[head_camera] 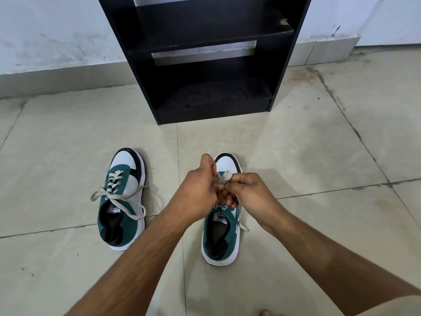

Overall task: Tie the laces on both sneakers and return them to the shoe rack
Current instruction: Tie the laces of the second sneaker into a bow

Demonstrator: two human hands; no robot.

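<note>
Teal canvas with white toes and black trim marks both sneakers, which stand side by side on the pale tiled floor (296,144), toes pointing far toward the black shoe rack (205,71). The left sneaker (123,201) sits alone, its grey laces (118,197) loose and trailing over both sides. Over the right sneaker (222,229), the two hands meet above the lacing. The left hand (198,185) is curled closed, thumb and fingers pinching the lace (224,175). The right hand (246,190) touches it, its fingers also clamped on the same lace, with a grey loop showing between them. One loose end hangs off the sneaker's right side. The rack's shelves stand bare against the white wall (57,37).
</note>
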